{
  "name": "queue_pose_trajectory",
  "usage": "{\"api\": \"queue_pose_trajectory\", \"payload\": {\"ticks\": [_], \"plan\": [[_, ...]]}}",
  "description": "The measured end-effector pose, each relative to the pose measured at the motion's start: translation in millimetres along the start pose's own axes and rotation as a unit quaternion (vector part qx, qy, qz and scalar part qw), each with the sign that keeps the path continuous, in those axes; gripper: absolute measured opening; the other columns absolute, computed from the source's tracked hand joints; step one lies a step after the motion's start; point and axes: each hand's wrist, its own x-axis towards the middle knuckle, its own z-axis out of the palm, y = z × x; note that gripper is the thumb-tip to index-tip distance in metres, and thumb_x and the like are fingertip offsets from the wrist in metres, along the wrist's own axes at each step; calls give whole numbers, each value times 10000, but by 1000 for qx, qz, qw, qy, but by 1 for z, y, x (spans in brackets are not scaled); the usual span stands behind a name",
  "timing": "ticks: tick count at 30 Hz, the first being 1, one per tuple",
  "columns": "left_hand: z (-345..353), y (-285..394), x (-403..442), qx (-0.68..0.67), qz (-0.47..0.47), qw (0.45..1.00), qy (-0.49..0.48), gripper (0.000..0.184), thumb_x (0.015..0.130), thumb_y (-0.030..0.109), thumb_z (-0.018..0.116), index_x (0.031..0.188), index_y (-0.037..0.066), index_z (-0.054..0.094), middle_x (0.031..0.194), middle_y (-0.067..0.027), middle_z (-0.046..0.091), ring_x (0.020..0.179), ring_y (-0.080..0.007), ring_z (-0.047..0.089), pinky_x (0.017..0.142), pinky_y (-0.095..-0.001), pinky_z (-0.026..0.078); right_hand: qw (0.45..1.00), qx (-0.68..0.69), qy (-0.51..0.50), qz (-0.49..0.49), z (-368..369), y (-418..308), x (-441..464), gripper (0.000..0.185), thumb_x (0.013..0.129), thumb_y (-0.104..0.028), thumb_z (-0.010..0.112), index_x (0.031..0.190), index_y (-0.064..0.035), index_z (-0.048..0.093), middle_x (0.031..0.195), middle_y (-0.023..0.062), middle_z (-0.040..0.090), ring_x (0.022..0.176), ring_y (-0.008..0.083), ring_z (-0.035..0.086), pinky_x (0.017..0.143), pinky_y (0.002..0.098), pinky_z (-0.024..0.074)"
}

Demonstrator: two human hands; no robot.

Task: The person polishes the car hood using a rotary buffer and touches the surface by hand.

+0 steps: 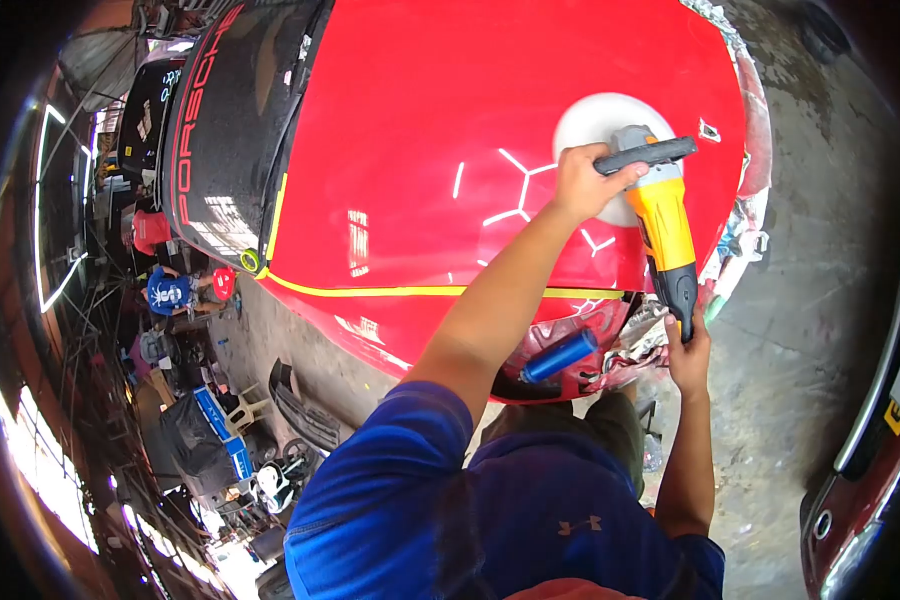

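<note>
A yellow and black power polisher lies with its round white pad against the glossy red car hood. My left hand is wrapped round the dark front handle of the polisher. Lower down, my right hand grips the black rear end of the tool. Yellow tape runs along the hood's edge. Below it, a blue bottle lies near the headlight area, in front of my body.
Crumpled masking paper covers the car's front. At left are the dark windshield, a person in blue and a green tape roll. Another dark red car stands at the right. A bumper part lies on the floor.
</note>
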Motion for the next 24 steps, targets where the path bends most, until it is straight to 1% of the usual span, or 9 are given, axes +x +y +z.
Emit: {"api": "queue_pose_trajectory", "payload": {"ticks": [2, 4, 8, 9, 12, 15, 19, 22, 24], "plan": [[16, 10, 5, 22, 5, 999, -23, 541, 749, 454, 899, 630, -7, 640, 542, -126, 570, 505, -193, 567, 525, -360, 464, 998, 9, 34, -42, -2, 12, -3, 439, 1009, -266, 681, 1334, 7, 566, 778, -10, 580, 635, 62, 514, 557, 249, 430], [29, 23, 9, 18, 2, 998, -56, 544, 741, 458, 901, 628, -6, 642, 535, -129, 562, 491, -206, 562, 525, -363, 467, 1000, 24, 19, 2, -9, 15, -10, 375, 1020, -267, 665, 1266, 2, 576, 762, -19, 567, 611, 55, 502, 532, 245, 409], [48, 57, 16, 36, 9, 993, -110, 591, 702, 556, 875, 745, -15, 730, 678, -188, 688, 641, -357, 702, 661, -403, 565, 992, 92, 20, 84, -7, 33, -28, 284, 1041, -269, 636, 1169, -21, 589, 742, -29, 553, 586, 51, 478, 506, 247, 381], [49, 63, 20, 76, -54, 981, -173, 583, 710, 574, 854, 804, 7, 758, 732, -182, 713, 696, -364, 718, 708, -417, 578, 990, 105, 20, 97, -5, 35, -33, 269, 1043, -265, 633, 1163, -28, 590, 745, -31, 555, 584, 46, 474, 503, 244, 376], [45, 83, 20, 133, -75, 966, -209, 590, 717, 604, 828, 842, 31, 772, 776, -172, 730, 742, -363, 725, 752, -427, 581, 984, 137, 27, 113, 9, 41, -49, 236, 1048, -252, 628, 1152, -44, 593, 755, -37, 557, 574, 34, 460, 488, 234, 358], [23, 92, 11, 131, -73, 965, -214, 591, 718, 615, 819, 849, 41, 777, 796, -169, 736, 776, -358, 731, 783, -429, 581, 979, 163, 25, 122, 26, 39, -65, 235, 1049, -237, 627, 1178, -43, 592, 778, -47, 558, 575, 25, 455, 479, 226, 349], [-22, 78, -6, 130, -60, 975, -169, 593, 708, 621, 827, 845, 45, 779, 782, -174, 733, 753, -359, 730, 757, -423, 587, 984, 144, -8, 107, 56, 25, -80, 297, 1040, -228, 641, 1262, -37, 589, 947, -25, 625, 829, 68, 546, 737, 250, 459], [-61, 49, -19, 149, -47, 980, -122, 665, 689, 650, 834, 784, -5, 766, 689, -197, 698, 657, -364, 715, 663, -425, 573, 992, 104, -23, 70, 82, 6, -82, 325, 1027, -288, 661, 1215, -29, 604, 900, -30, 622, 786, 87, 555, 706, 267, 469], [-92, 38, -27, 141, -64, 984, -89, 688, 693, 654, 832, 760, -26, 752, 642, -199, 675, 627, -352, 709, 634, -418, 561, 988, 106, -53, 103, 98, -10, -84, 346, 1019, -315, 666, 1192, -22, 608, 846, -6, 625, 731, 111, 561, 671, 293, 472]]}}
